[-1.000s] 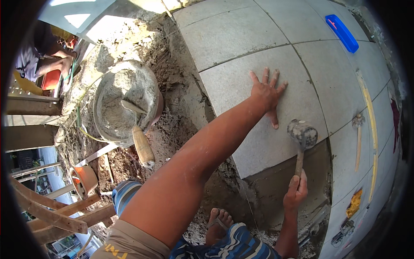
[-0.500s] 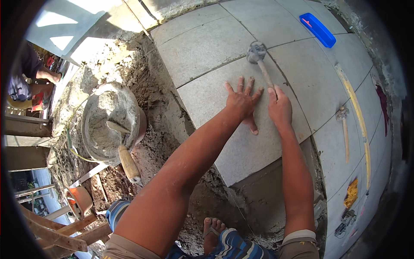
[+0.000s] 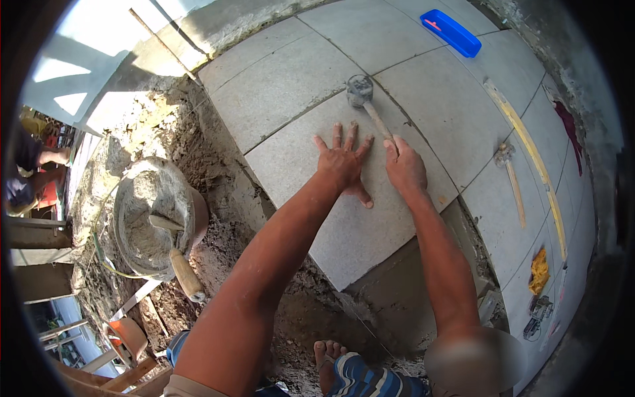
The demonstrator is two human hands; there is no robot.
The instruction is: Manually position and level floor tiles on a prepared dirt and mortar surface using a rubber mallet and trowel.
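Note:
Fingers spread, my left hand lies flat on a pale grey floor tile. Just right of it, my right hand is wrapped round the wooden handle of a mallet. The mallet's dark, mortar-smeared head is at the tile's far corner, by the joint with the neighbouring tiles; whether it touches the surface I cannot tell. Below the tile's near edge, wet grey mortar is exposed.
At left stands a mortar bucket with a trowel resting in it. On the tiles at right lie a blue tray, a second mallet, a yellow folding rule and a yellow cloth. Another person's legs show far left.
The whole view has shifted, so the tiles and tools sit farther left. My left hand stays flat on the tile, and my right hand keeps hold of the mallet near the same corner.

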